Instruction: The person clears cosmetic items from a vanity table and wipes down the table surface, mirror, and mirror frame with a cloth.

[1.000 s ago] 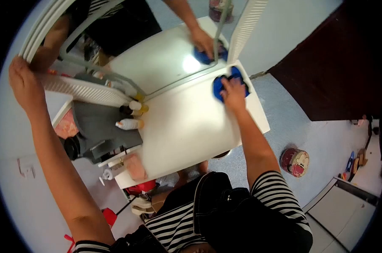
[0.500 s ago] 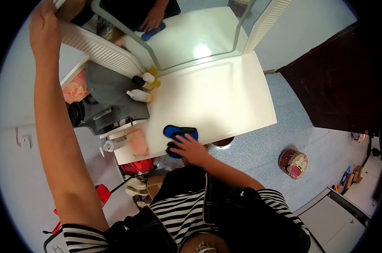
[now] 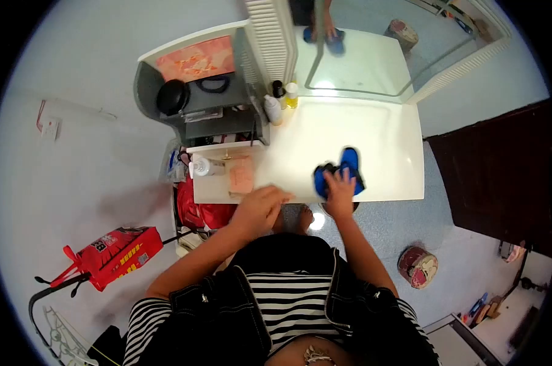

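Note:
My right hand [image 3: 340, 188] presses a blue cloth with black edges [image 3: 349, 160] onto the white tabletop [image 3: 379, 134], near its front edge. Its fingers lie spread over the cloth. My left hand [image 3: 262, 209] is at the table's front edge, left of the cloth, with its fingers drawn together; whether anything is in them is too small to tell. Just behind that hand lies a pink packet [image 3: 241, 175], beside a white pump bottle [image 3: 207, 166]. The mirror [image 3: 361, 67] at the back reflects the cloth and a hand.
A grey organizer [image 3: 227, 100] stands on the table's left, with small bottles [image 3: 273, 110] beside it. On the floor at right is a round patterned stool [image 3: 418, 267]. A red bag [image 3: 120, 253] hangs at left. A dark brown panel [image 3: 501, 177] stands at far right.
My left hand has let go of the mirror's left side frame and come down to the table's front edge. My right hand and the cloth have moved right along the tabletop. The view has turned.

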### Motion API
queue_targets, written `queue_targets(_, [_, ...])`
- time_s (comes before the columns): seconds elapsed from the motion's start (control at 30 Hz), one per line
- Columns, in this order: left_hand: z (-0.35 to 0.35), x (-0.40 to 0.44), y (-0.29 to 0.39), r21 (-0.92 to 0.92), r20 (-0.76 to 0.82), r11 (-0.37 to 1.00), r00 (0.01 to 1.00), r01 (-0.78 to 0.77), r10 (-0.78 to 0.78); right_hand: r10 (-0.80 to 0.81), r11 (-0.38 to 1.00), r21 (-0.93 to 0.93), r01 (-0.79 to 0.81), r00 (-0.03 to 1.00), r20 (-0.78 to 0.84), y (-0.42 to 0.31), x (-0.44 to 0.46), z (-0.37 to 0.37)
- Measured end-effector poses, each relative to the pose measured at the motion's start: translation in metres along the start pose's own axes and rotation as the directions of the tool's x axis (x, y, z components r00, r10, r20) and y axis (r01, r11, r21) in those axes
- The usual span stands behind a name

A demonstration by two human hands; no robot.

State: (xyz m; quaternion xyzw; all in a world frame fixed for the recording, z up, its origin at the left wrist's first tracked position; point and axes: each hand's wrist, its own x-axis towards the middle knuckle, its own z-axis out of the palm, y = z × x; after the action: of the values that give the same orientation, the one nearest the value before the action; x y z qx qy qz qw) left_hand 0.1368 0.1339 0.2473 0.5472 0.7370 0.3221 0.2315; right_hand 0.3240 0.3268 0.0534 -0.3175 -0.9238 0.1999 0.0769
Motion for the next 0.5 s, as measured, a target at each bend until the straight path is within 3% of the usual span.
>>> queue_targets(0.03, [0.016, -0.017, -0.015, -0.099, 0.126, 0.983, 0.982, 0.152, -0.139, -0.064, 0.989, 0.133, 0.062, 0.998, 0.011, -0.010, -0.010, 0.016])
queue_targets(0.07, [0.026, -0.030, -0.030, -0.111, 0.124, 0.983, 0.984, 0.145, -0.131, -0.084, 0.931, 0.359, 0.066, 0.996, 0.036, -0.024, -0.015, 0.013])
queue_targets(0.1, [0.035, -0.042, -0.046, -0.168, 0.113, 0.948, 0.960, 0.271, -0.255, 0.046, 0.744, 0.655, -0.134, 0.988, 0.149, -0.046, -0.013, -0.006])
queue_targets(0.13, [0.041, -0.052, -0.057, -0.228, 0.115, 0.891, 0.920, 0.392, -0.375, 0.165, 0.426, 0.857, -0.292, 0.956, 0.244, -0.052, -0.012, -0.006])
queue_targets(0.17, [0.045, -0.054, -0.063, -0.246, 0.122, 0.890, 0.923, 0.384, -0.365, 0.239, 0.033, 0.923, -0.382, 0.900, 0.364, -0.064, -0.007, -0.019])
queue_targets(0.2, [0.048, -0.053, -0.072, -0.278, 0.047, 0.903, 0.944, 0.327, -0.328, 0.218, -0.310, 0.893, -0.326, 0.890, 0.401, -0.073, -0.006, -0.035])
queue_targets(0.23, [0.048, -0.047, -0.077, -0.304, -0.034, 0.915, 0.957, 0.265, -0.288, 0.157, -0.434, 0.846, -0.309, 0.899, 0.409, -0.080, -0.003, -0.057])
queue_targets(0.27, [0.040, -0.038, -0.074, -0.154, -0.059, 0.979, 0.988, 0.133, -0.143, 0.091, -0.517, 0.790, -0.330, 0.896, 0.435, -0.088, 0.000, -0.077])
queue_targets(0.3, [0.038, -0.029, -0.073, -0.168, -0.060, 0.979, 0.990, 0.115, -0.126, 0.024, -0.593, 0.725, -0.349, 0.893, 0.450, -0.095, 0.001, -0.095])
queue_targets(0.37, [0.033, -0.008, -0.059, -0.523, 0.201, 0.827, 0.973, 0.205, -0.115, -0.026, -0.614, 0.702, -0.362, 0.898, 0.440, -0.101, 0.000, -0.118])
queue_targets(0.4, [0.027, -0.001, -0.046, -0.632, 0.336, 0.696, 0.930, 0.340, -0.149, -0.044, -0.636, 0.689, -0.347, 0.908, 0.416, -0.105, -0.002, -0.128])
queue_targets(0.5, [0.039, 0.015, -0.038, -0.732, 0.339, 0.617, 0.940, 0.289, -0.039, -0.016, -0.621, 0.732, -0.280, 0.938, 0.345, -0.106, -0.007, -0.141])
